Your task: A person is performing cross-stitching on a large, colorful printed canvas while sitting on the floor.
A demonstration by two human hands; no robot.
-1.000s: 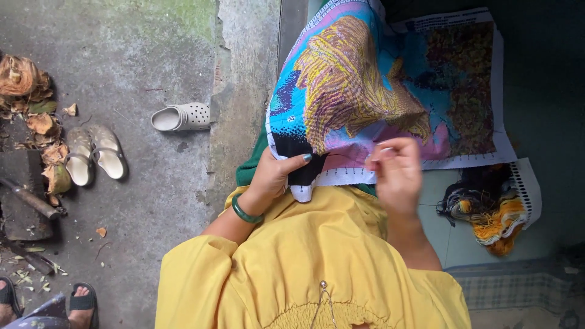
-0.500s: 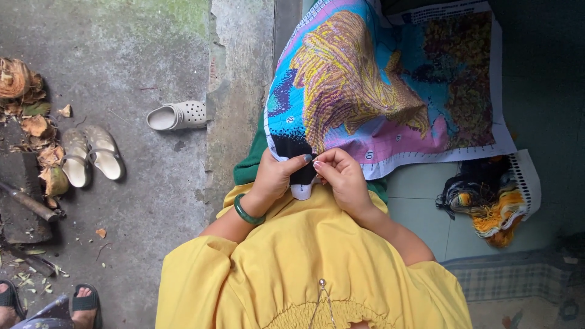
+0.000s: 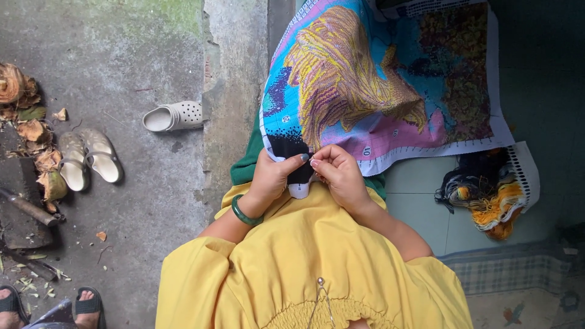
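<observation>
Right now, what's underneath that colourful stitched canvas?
Under the stitched canvas a strip of green cloth shows at its lower left edge, over the lap. The left hand and right hand pinch its near edge. Whatever else lies beneath is covered.

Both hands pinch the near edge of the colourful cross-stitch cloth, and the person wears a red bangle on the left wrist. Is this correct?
Not quite: the head view shows a green bangle, not red, on the left wrist. The rest holds: the left hand and right hand pinch the near edge of the colourful cross-stitch cloth.
</observation>
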